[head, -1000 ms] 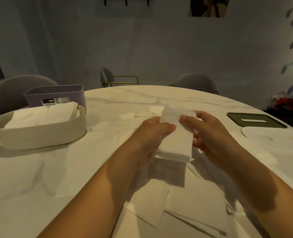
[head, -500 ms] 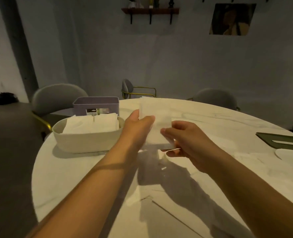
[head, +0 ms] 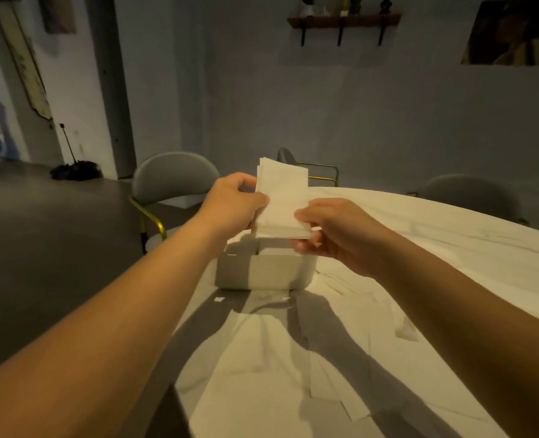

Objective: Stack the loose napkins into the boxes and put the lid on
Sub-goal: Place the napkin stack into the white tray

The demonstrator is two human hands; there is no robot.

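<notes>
While left hand (head: 233, 205) and right hand (head: 340, 232) pinch it, the white napkin stack (head: 282, 197) looks neat.

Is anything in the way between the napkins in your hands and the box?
Nothing visible. The left hand and right hand hold the napkin stack above the cream box, whose top is open.

The napkin stack (head: 282, 197) sits between the left hand (head: 230, 203) and the right hand (head: 334, 229), directly above the box (head: 261, 273). The box stands on the table (head: 451, 235) near its left rim; loose napkins (head: 261, 358) lie before it and to its right, a chair (head: 173, 175) behind
</notes>
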